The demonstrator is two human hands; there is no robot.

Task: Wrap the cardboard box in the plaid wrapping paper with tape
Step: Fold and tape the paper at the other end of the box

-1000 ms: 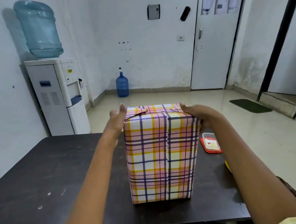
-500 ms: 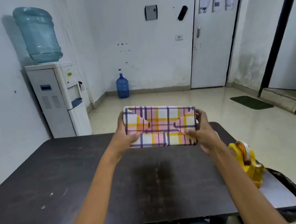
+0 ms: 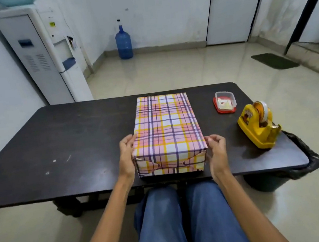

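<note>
The box, fully covered in pink, yellow and purple plaid paper, lies flat on the dark table, its folded end flaps facing me at the near edge. My left hand rests against the box's near left corner with fingers on the paper. At the near right corner, my right hand has its fingers curled and its fingertips just touch the box. A yellow tape dispenser stands on the table to the right of the box.
A clear container with a red lid sits at the back right of the table. A black-lined bin stands under the table's right end. A water dispenser and a blue bottle stand beyond the table.
The box stood upright, was lifted and turned in both hands, and now lies flat on the table. The camera has tilted down, and my knees are in view.
</note>
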